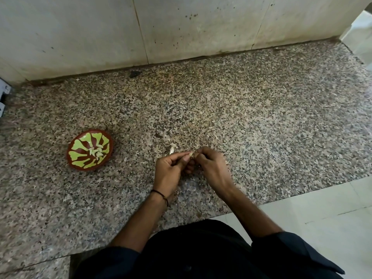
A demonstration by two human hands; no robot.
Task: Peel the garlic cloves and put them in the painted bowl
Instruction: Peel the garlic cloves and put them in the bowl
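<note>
A brown bowl painted with green shapes (80,156) stands on the speckled granite counter (241,121) at the left. Several pale peeled cloves (97,152) lie in its middle. My left hand (171,170) and my right hand (211,166) meet at the centre of the counter, and their fingertips pinch a small garlic clove (191,154) between them. Most of the clove is hidden by the fingers. A pale scrap of garlic skin (172,148) lies on the counter just behind my left hand.
A stained tiled wall (181,29) rises along the back of the counter. The counter's front edge runs diagonally at the right, with white floor tiles (322,218) below it. A grey object (4,93) shows at the left edge.
</note>
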